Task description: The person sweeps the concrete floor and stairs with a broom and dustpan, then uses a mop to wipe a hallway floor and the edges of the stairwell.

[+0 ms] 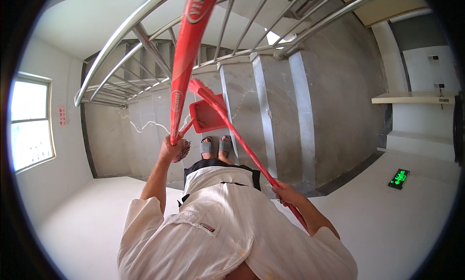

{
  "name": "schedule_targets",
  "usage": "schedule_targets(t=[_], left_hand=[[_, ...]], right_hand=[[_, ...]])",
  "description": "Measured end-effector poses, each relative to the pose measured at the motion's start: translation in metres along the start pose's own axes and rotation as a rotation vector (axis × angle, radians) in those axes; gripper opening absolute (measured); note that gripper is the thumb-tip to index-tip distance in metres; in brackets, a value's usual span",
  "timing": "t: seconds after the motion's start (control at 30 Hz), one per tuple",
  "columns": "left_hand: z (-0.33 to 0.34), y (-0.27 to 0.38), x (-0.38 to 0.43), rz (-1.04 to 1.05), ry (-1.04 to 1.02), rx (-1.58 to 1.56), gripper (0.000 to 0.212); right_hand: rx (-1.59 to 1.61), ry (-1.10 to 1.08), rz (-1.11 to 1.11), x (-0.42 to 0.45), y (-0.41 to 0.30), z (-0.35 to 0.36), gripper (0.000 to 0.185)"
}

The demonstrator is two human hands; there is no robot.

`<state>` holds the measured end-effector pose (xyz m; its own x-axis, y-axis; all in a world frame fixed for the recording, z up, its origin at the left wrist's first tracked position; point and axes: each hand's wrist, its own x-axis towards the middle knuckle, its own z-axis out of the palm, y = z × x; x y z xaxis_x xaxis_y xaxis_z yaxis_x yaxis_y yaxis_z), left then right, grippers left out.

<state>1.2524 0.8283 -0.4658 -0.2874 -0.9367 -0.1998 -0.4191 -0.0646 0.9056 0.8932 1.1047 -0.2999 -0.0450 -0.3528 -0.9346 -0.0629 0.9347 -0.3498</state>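
Observation:
My left hand (pixel 172 148) is closed around a thick red pole (pixel 183 69) that rises close past the camera. A short red dustpan handle (pixel 187 127) also runs up to this hand; how the two join is hidden. Strands of a mop head (pixel 182 151) show just beside the hand. The red dustpan (pixel 209 115) rests on a stair in front of my feet, with some dark debris inside. My right hand (pixel 288 193) grips a broom's red handle (pixel 250 153). Its bristles (pixel 198 86) are over the dustpan's far left side; contact cannot be told.
Grey concrete steps (pixel 241 98) with pale edges rise at the right to a landing (pixel 345 98). A stainless-steel railing (pixel 225 33) borders the far side. My sandalled feet (pixel 206 146) stand on a step. A window (pixel 32 122) is at left, a lit exit sign (pixel 398 178) at right.

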Motion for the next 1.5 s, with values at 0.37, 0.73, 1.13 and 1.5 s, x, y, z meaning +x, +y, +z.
schedule_targets(t=[0.37,0.73,1.13,1.5], left_hand=[[-0.044,-0.028,-0.057,-0.067,0.207,-0.118,0.009],[-0.078,-0.058,-0.121,-0.205,0.471,-0.309,0.008],[-0.079,-0.084,-0.174,-0.348,0.929,-0.514,0.007],[-0.065,-0.042,-0.206,-0.416,1.355,-0.637,0.014]], right_hand=[[0.097,0.187,-0.062,0.013,-0.002,-0.004,0.043],[-0.289,0.201,-0.241,0.04,-0.039,-0.004,0.049],[-0.42,-0.05,-0.361,0.104,-0.119,0.015,0.048],[-0.656,-0.304,-0.397,0.162,-0.252,0.023,0.046]])
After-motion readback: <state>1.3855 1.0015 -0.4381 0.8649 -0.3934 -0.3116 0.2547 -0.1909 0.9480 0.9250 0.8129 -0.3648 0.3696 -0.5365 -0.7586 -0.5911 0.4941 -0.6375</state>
